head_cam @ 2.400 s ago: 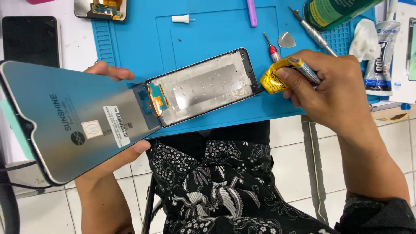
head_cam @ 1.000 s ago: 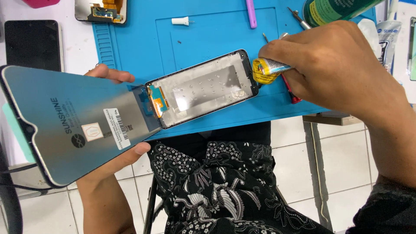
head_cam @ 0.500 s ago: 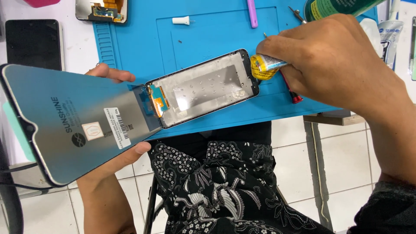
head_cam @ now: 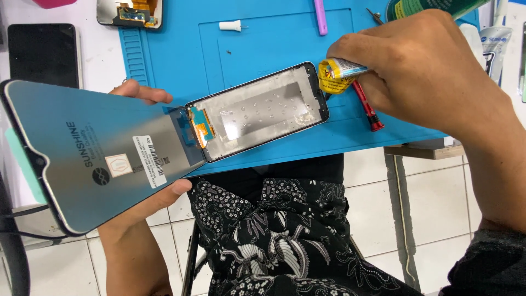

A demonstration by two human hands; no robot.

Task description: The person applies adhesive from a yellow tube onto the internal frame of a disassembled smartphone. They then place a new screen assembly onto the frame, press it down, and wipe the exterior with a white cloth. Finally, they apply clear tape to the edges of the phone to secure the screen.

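My left hand holds a grey phone screen panel from beneath, its back side up with stickers on it. A short orange flex cable still joins the panel to an opened phone frame lying on the blue work mat. My right hand is shut on a small yellow glue tube, its nozzle end at the frame's upper right corner. A red screwdriver lies under my right hand.
On the mat lie a white nozzle cap and a purple pry tool. A black phone and another opened phone lie at the upper left. A green bottle and packets stand at the upper right. My patterned lap is below.
My right hand has moved left with the glue tube, from the mat's right side to the phone frame's corner. The left hand and screen panel have stayed in place.
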